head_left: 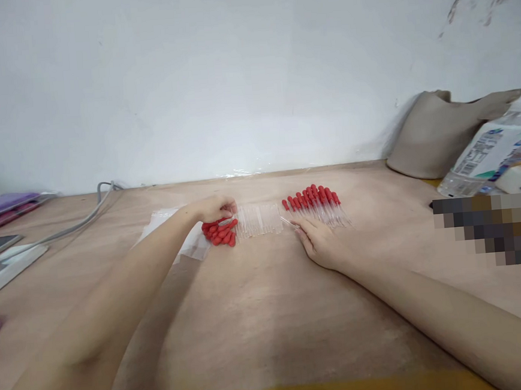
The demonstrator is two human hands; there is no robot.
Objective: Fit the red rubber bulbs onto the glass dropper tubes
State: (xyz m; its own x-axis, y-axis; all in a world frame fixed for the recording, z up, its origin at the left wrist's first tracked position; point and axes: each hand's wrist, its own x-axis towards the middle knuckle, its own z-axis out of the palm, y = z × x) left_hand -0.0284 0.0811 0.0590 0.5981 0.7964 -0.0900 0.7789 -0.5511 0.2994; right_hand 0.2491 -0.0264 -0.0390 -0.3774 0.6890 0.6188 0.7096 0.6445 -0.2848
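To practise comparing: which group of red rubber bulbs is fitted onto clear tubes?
The row beyond the right hand: clear tubes extend from its bulbs, whereas the loose pile beside the left hand shows no attached tubes.
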